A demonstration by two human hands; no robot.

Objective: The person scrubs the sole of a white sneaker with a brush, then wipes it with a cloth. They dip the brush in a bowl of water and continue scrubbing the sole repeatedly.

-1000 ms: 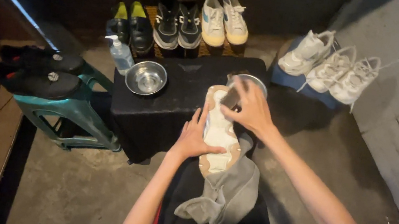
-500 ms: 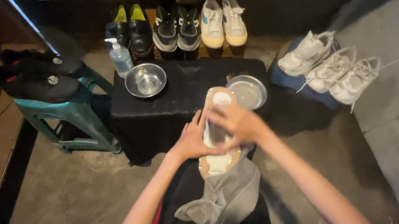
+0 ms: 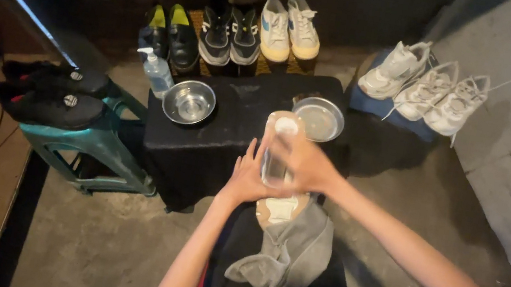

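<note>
The left hand (image 3: pixel 248 178) is cupping the side of a shoe (image 3: pixel 281 168) that is lying sole-up over a grey cloth (image 3: pixel 290 255) on the lap, fingers together along its edge. The right hand (image 3: pixel 304 165) is lying across the sole, blurred, so I cannot tell how its fingers are set. Just beyond, two steel bowls (image 3: pixel 189 101) are sitting on a black table (image 3: pixel 237 127).

Shiny metal bowls (image 3: pixel 189 101); matt black cloth over table (image 3: pixel 229 139); soft grey rag (image 3: pixel 289 255); rough concrete floor (image 3: pixel 90 240).
</note>
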